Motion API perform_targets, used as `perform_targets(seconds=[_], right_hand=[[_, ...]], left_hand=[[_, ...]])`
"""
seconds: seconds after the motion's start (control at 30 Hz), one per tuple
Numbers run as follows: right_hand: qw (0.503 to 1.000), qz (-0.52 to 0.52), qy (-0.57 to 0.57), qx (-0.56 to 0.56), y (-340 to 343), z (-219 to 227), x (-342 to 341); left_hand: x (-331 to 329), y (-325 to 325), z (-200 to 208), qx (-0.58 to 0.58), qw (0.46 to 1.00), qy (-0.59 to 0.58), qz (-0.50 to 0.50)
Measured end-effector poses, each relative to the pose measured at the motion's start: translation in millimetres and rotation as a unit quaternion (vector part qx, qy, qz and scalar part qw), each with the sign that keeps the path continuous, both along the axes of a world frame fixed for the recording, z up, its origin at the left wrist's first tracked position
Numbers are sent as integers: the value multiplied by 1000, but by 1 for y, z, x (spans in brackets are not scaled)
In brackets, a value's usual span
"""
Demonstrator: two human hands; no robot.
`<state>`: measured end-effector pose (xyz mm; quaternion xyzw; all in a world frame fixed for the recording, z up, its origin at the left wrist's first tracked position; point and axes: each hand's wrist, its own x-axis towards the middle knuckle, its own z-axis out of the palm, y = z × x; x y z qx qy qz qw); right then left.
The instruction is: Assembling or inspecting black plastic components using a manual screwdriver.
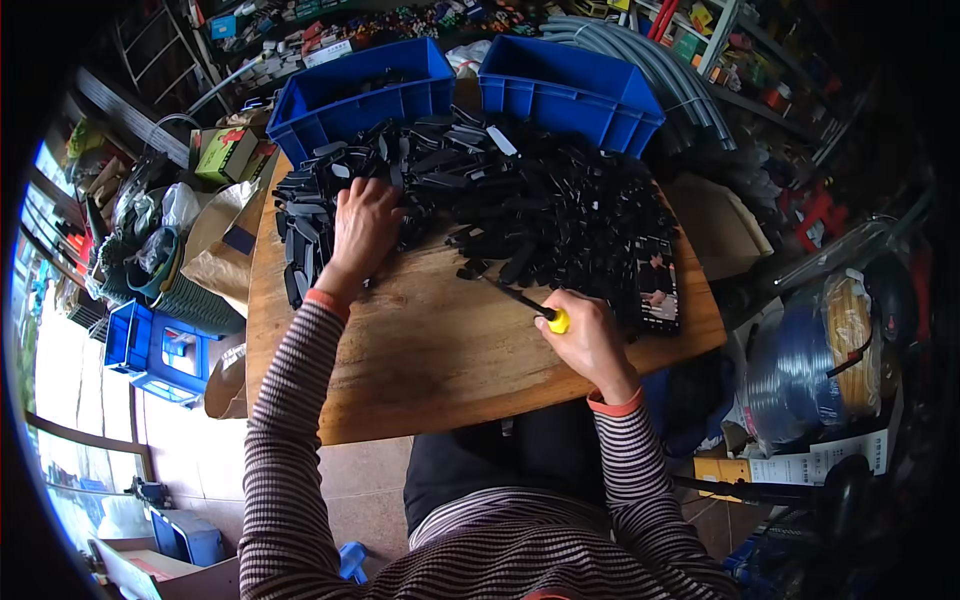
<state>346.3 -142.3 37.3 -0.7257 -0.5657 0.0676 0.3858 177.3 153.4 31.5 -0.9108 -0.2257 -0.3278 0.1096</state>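
Note:
A heap of flat black plastic pieces [520,200] covers the far half of the wooden table [430,350]. My left hand [367,228] rests on the left part of this heap, back of the hand up and fingers curled down; whatever lies under them is hidden. In my right hand [588,340], at the near right, is a screwdriver [558,320] with a yellow and black handle. Its dark shaft slants to the far left, toward the near edge of the heap, where its tip is hard to tell from the pieces.
Two blue plastic crates [375,105] stand behind the heap, the left one with some dark pieces inside. A phone with a lit screen [657,285] lies at the table's right edge. Grey coiled hose [650,70] is beyond the right crate; wrapped tubing rolls [815,350] stand at right.

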Motion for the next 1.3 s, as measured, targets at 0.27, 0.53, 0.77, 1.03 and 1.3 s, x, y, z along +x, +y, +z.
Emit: perform_targets(seconds=[0.27,0.53,0.77,1.03,1.3], right_hand=[[998,1,35,54,11,0,-2],[998,42,4,37,37,-1,-19],[998,54,-35,19,47,-6,-23],[983,82,-156,-53,48,8,-29],[991,131,0,-4,57,38,-15]], left_hand=[[-19,-152,-32,-58,981,49,-180],[-37,-163,-7,-205,952,54,-219],[-34,-146,-22,-110,916,97,-373],[-28,-170,-33,-32,938,155,-309],[-31,-169,-36,-6,938,169,-304]])
